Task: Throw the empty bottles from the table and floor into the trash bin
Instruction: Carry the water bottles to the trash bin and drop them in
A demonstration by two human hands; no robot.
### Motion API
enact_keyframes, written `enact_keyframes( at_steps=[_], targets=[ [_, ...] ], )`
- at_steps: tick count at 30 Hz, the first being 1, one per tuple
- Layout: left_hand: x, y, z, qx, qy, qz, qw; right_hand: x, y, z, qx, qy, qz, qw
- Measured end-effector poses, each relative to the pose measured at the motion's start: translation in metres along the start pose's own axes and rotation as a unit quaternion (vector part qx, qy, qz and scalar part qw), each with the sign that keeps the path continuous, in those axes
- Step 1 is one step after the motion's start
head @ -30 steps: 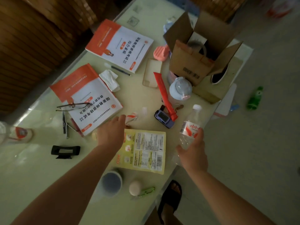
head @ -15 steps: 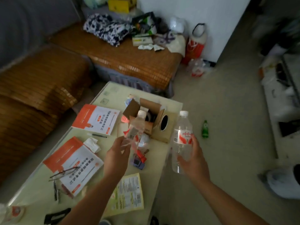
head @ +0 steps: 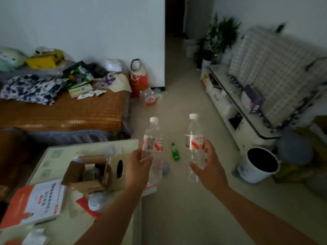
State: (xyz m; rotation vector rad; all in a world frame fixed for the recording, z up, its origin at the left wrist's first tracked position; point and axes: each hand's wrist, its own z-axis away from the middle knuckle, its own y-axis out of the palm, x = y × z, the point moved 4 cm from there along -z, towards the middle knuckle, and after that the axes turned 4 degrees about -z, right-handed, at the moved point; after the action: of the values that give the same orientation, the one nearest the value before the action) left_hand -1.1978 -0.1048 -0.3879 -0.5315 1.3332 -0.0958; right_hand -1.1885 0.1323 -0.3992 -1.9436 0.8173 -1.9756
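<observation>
My left hand (head: 139, 167) grips a clear plastic bottle (head: 153, 138) with a white cap and red-and-white label, held upright past the table's far edge. My right hand (head: 208, 167) holds a second, matching clear bottle (head: 194, 138) upright above the floor. A small green bottle (head: 175, 152) lies on the floor between the two held bottles. A white trash bin (head: 254, 172) with a dark opening stands on the floor at the right, beside the TV stand. A cluster of more bottles (head: 148, 97) sits on the floor by the far wall.
The pale table (head: 58, 156) at lower left carries a cardboard box (head: 90, 172) and an orange-and-white book (head: 35, 204). A cluttered sofa (head: 70, 110) lies at the left, a white TV stand (head: 235, 110) at the right. Open floor stretches toward the hallway.
The view has lifted from the table to the room. My left hand has picked up a bottle off the table and raised it; both bottles are now held up side by side.
</observation>
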Motion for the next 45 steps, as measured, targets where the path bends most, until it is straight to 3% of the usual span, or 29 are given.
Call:
enact_keyframes(
  at_steps=[11,16,23,32,37,45],
  targets=[
    [-0.116,0.262,0.014,0.079,0.040,-0.007,0.996,-0.150,-0.216,-0.084,-0.059,0.047,0.045,0.996],
    [-0.135,0.356,0.018,0.113,0.037,-0.015,0.993,-0.208,-0.274,-0.104,-0.067,0.088,0.053,0.992],
    [-0.145,0.461,0.000,0.188,0.028,-0.077,0.979,-0.285,-0.300,-0.136,-0.074,0.151,0.063,0.984],
    [-0.154,0.607,-0.069,0.259,-0.018,-0.144,0.955,-0.379,-0.317,-0.247,-0.057,0.258,0.071,0.962],
    [-0.156,0.681,-0.105,0.315,0.008,-0.243,0.917,-0.436,-0.323,-0.279,-0.068,0.347,0.055,0.934],
    [-0.096,0.805,-0.133,0.360,-0.088,-0.270,0.889,-0.555,-0.318,-0.324,-0.034,0.431,0.042,0.901]
  ],
)
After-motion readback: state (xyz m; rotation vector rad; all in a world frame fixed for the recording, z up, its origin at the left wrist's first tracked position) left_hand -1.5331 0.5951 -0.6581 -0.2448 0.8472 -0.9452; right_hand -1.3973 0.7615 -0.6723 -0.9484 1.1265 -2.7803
